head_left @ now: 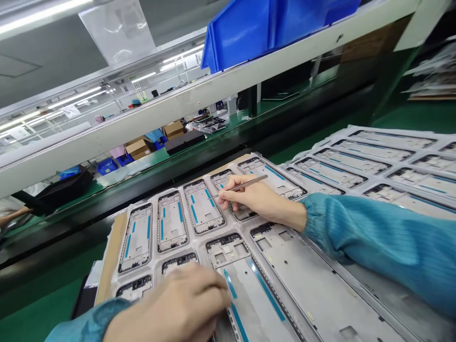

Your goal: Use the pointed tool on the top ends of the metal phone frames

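Pinched in my right hand (pixel 245 192) is a pair of thin metal tweezers (pixel 254 180). Their tip points left, over a phone frame (pixel 203 209) with blue adhesive strips (pixel 194 213). My left hand (pixel 178 301), smeared by motion, hovers over the front row, left of a larger-looking phone frame (pixel 242 270) that also bears blue strips. Its fingers curl downward, and whatever may be under them is hidden. Several more frames lie face up in the pale moulded tray (pixel 155 232). Close under my right arm, a frame (pixel 299 266) shows no blue strips on its visible part.
To the right lies a second tray (pixel 381 180) with several phone frames. Cardboard (pixel 110 256) edges the near tray. A white shelf beam (pixel 228 90) crosses ahead, bearing a blue bin (pixel 245 33). Boxes (pixel 138 147) stand on the green bench (pixel 231 128) beyond.
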Demonstrator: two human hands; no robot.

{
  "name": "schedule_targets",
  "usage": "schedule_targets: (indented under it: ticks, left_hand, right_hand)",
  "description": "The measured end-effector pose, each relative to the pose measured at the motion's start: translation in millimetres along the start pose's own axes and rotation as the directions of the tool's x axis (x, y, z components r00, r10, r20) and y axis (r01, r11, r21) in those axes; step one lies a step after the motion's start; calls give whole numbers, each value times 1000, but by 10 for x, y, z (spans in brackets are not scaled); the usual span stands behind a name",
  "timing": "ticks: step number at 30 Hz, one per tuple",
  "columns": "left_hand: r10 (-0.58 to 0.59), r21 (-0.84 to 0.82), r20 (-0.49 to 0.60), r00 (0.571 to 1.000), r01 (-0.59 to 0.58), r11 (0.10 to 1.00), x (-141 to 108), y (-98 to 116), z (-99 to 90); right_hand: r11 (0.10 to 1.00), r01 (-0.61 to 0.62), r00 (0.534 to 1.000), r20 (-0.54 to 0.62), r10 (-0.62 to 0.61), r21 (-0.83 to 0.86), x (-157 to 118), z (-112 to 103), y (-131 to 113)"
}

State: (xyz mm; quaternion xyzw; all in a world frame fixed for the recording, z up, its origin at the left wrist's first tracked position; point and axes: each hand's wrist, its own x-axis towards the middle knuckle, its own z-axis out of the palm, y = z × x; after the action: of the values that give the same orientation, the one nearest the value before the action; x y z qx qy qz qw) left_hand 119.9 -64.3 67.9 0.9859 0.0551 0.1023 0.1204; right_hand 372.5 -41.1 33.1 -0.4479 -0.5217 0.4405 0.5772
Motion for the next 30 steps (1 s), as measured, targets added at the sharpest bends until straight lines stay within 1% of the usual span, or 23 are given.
schedule_targets:
  ticks: [1,3,5,6,8,11,13,15,18,23,27,30]
  left_hand:
    - [-59,-29,-36,998,58,998,-17,-20,-20]
    - [-187,-30,-101,977,185,982,-74,-76,-15]
    - [-250,27,-123,960,255,966,-141,-136,49]
    - [-261,58,-112,959,268,962,-173,-161,93]
    - [-240,115,-104,965,251,961,-228,-197,177]
    - [-190,167,-160,969,216,962,-279,-231,242]
    - [-168,166,-197,966,202,965,-288,-251,246]
    - [-168,154,-198,966,200,968,-282,-267,235]
    - [-182,139,-161,970,204,969,-263,-270,210]
    - [-176,149,40,984,168,974,-241,-249,163]
    - [-184,132,87,979,171,976,-227,-262,151]
    - [-194,105,110,975,183,977,-222,-276,173]
  right_hand:
    - [1000,-13,1000,20,13,-7,-11,4,-24]
    - [998,-63,993,94,65,-15,-47,13,-70]
    - [993,-120,975,185,122,-21,-107,28,-114]
    - [990,-139,965,222,142,-29,-148,38,-134]
    - [987,-145,946,284,158,-65,-240,60,-166]
    - [977,-104,919,357,166,-186,-369,79,-181]
    - [955,-59,912,372,169,-289,-426,80,-165]
    - [929,-4,918,368,150,-369,-455,76,-136]
    - [905,80,920,380,94,-418,-462,68,-97]
    - [910,160,905,426,21,-384,-458,32,-35]
    - [906,225,888,457,-40,-359,-471,-2,10]
    - [890,253,882,468,-51,-380,-478,-11,16]
